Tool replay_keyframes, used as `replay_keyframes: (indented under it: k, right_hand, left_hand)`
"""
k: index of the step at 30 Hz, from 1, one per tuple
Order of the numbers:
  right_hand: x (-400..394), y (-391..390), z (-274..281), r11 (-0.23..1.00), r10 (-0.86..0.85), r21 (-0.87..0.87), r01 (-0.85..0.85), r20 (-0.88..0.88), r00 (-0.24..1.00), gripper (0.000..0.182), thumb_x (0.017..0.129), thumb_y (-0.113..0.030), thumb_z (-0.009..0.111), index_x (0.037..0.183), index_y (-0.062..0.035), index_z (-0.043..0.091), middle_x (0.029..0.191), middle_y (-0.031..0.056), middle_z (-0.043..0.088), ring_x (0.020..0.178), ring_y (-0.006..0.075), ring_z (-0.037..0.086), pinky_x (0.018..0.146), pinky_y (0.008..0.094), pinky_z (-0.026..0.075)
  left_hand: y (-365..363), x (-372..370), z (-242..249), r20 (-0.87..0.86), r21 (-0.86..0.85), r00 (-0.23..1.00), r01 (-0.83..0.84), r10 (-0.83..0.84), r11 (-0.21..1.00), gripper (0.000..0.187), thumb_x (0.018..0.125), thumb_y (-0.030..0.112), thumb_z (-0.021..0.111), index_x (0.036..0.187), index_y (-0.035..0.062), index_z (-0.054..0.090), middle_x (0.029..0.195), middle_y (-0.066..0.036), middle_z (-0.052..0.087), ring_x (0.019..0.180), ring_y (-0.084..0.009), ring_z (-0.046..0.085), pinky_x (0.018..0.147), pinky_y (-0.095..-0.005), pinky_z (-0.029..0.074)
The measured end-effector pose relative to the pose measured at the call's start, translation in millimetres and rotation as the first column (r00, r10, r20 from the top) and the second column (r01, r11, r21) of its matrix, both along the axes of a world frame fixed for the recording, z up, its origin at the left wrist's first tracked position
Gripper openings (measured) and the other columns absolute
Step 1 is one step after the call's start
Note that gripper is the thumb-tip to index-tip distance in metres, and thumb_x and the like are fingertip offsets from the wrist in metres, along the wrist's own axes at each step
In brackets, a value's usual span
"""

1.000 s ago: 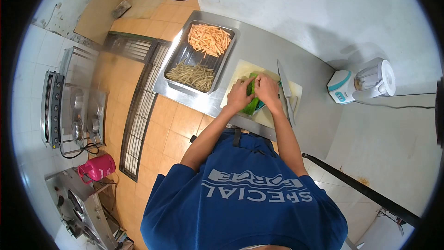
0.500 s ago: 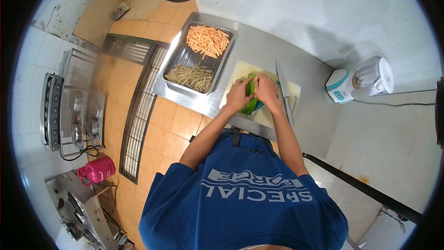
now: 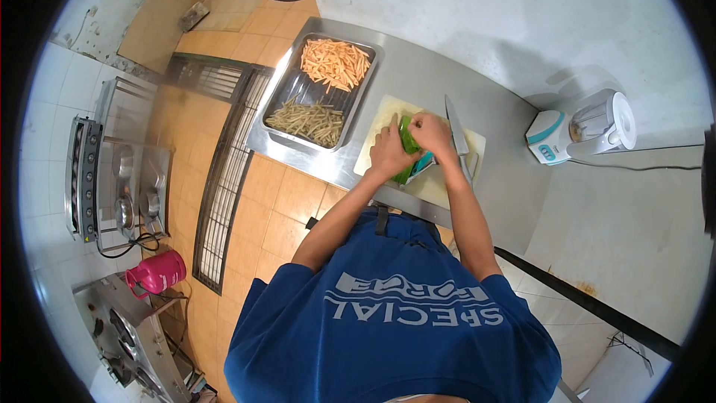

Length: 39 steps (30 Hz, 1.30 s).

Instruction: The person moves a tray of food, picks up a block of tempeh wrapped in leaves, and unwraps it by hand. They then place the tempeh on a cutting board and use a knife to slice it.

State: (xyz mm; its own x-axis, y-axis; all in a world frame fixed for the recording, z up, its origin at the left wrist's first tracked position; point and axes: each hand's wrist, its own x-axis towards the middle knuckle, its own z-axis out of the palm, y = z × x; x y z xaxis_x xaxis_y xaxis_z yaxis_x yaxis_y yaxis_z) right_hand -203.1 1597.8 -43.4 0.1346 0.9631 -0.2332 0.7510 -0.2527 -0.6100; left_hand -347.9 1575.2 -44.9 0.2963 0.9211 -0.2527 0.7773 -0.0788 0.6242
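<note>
A long green vegetable bundle lies on a pale cutting board, with a teal strip or wrapping beside its near end. My left hand is closed around the bundle's left side, fingers pointing away from me and thumb across it. Over its right side, my right hand has its fingers curled and pressed together at the green surface; what they pinch is hidden. Just right of that hand lies a large knife, blade pointing away from me, its lower part partly hidden by my wrist.
A metal tray at the left of the steel counter holds orange sticks and thin greenish strips. A white-and-teal blender stands far right by the wall. A pink gas cylinder stands on the left.
My right hand has turned and curled more over the bundle. My left hand has shifted slightly right, and more of the teal strip shows between my wrists.
</note>
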Motion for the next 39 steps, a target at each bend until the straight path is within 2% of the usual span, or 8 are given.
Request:
replay_keyframes:
  k: [3, 10, 15, 18, 23, 31, 37, 39]
  right_hand:
    - [5, 6, 1, 0.999, 0.026, -0.032, -0.027, -0.035, 0.999, 0.024, 0.081, -0.031, 0.062, 0.091, -0.0119, 0.073, 0.085, 0.0131, 0.071, 0.081, 0.0345, 0.068, 0.074, 0.0444, 0.053]
    - [11, 6, -8, 0.995, 0.043, -0.084, -0.044, -0.013, 0.999, 0.025, 0.083, -0.032, 0.062, 0.09, -0.0098, 0.073, 0.079, 0.0116, 0.07, 0.074, 0.0306, 0.066, 0.07, 0.0404, 0.051]
    - [20, 2, -23, 0.999, -0.024, -0.053, 0.013, -0.22, 0.975, 0.022, 0.083, -0.03, 0.065, 0.094, -0.0124, 0.074, 0.081, 0.0089, 0.071, 0.079, 0.0258, 0.068, 0.071, 0.037, 0.052]
    - [25, -5, -39, 0.993, 0.037, 0.117, 0.016, -0.431, 0.901, 0.022, 0.084, -0.025, 0.069, 0.098, -0.0085, 0.073, 0.088, 0.0101, 0.071, 0.079, 0.0239, 0.067, 0.072, 0.0343, 0.052]
    - [19, -36, -13, 0.975, 0.009, 0.21, 0.067, -0.34, 0.941, 0.024, 0.082, -0.021, 0.073, 0.101, -0.0065, 0.071, 0.096, 0.011, 0.069, 0.079, 0.0242, 0.066, 0.074, 0.0341, 0.052]
    - [3, -32, -1, 0.958, -0.036, 0.279, 0.068, -0.118, 0.992, 0.018, 0.085, -0.021, 0.07, 0.096, -0.007, 0.072, 0.09, 0.0116, 0.069, 0.083, 0.0296, 0.067, 0.072, 0.0378, 0.052]
    - [8, -10, -5, 0.991, 0.06, 0.121, -0.057, -0.022, 0.998, 0.015, 0.086, -0.022, 0.068, 0.092, -0.0092, 0.072, 0.089, 0.0087, 0.07, 0.082, 0.028, 0.066, 0.073, 0.039, 0.051]
    - [11, -6, -10, 0.999, 0.02, 0.032, -0.015, -0.18, 0.983, 0.012, 0.083, -0.023, 0.069, 0.09, -0.0134, 0.073, 0.088, 0.0054, 0.069, 0.083, 0.0285, 0.066, 0.073, 0.0412, 0.051]
  left_hand:
    - [-2, 9, 0, 0.001, 0.059, 0.993, -0.115, 0.115, 0.992, 0.113, 0.063, 0.039, 0.088, 0.151, 0.0045, 0.026, 0.131, -0.023, 0.05, 0.121, -0.0437, 0.05, 0.096, -0.0507, 0.048]
    - [14, 2, 9, -0.109, 0.044, 0.989, 0.103, -0.098, 0.994, 0.098, 0.062, 0.029, 0.086, 0.144, 0.0046, 0.039, 0.13, -0.021, 0.052, 0.118, -0.0421, 0.05, 0.096, -0.0498, 0.048]
    - [4, -9, -2, -0.002, 0.242, 0.992, 0.123, -0.126, 0.962, 0.084, 0.064, 0.027, 0.085, 0.138, 0.0093, 0.049, 0.127, -0.015, 0.055, 0.118, -0.0373, 0.05, 0.094, -0.0492, 0.047]
    - [-4, -10, 14, -0.254, 0.344, 0.964, 0.163, -0.076, 0.925, 0.067, 0.066, 0.027, 0.085, 0.126, 0.0126, 0.059, 0.123, -0.011, 0.056, 0.115, -0.0314, 0.052, 0.089, -0.0475, 0.045]
    - [-5, -9, 10, -0.301, 0.352, 0.948, 0.208, -0.1, 0.912, 0.049, 0.067, 0.028, 0.085, 0.11, 0.0152, 0.064, 0.119, -0.009, 0.054, 0.112, -0.0298, 0.051, 0.084, -0.0468, 0.045]
    - [4, -5, 3, -0.182, 0.314, 0.976, 0.176, -0.123, 0.933, 0.052, 0.069, 0.031, 0.085, 0.111, 0.0134, 0.06, 0.122, -0.012, 0.05, 0.113, -0.0334, 0.051, 0.083, -0.0497, 0.049]
    - [10, -5, -7, -0.061, 0.288, 0.998, 0.039, -0.022, 0.957, 0.067, 0.067, 0.034, 0.087, 0.122, 0.0106, 0.057, 0.12, -0.012, 0.054, 0.115, -0.0334, 0.053, 0.087, -0.0483, 0.049]
    - [11, -6, -8, -0.037, 0.297, 0.999, 0.037, -0.027, 0.954, 0.07, 0.066, 0.034, 0.087, 0.125, 0.0098, 0.056, 0.12, -0.011, 0.055, 0.114, -0.0328, 0.053, 0.088, -0.0477, 0.048]
